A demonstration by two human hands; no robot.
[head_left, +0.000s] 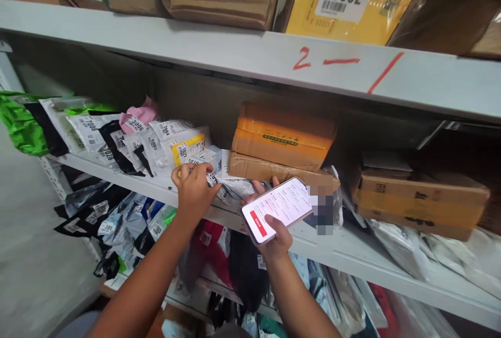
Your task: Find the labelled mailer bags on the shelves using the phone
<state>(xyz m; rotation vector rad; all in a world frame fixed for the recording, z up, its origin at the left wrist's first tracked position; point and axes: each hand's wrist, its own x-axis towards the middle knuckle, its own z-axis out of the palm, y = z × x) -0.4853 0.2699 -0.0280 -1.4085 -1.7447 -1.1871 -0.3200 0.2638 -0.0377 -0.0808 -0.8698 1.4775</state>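
My right hand is wrapped round a smartphone, its lit screen showing a white page with a red button, held in front of the middle shelf. My left hand reaches onto that shelf, fingers curled and pinching at the labelled plastic mailer bags lying in a row there. Each bag carries a white numbered sticker. Just right of my left hand lie white mailers under two stacked cardboard boxes.
The upper shelf edge has "2-1" in red marker and bears numbered boxes and a yellow parcel. More cardboard boxes sit at the right. The lower shelf holds several dark and coloured bags. A green bag hangs left.
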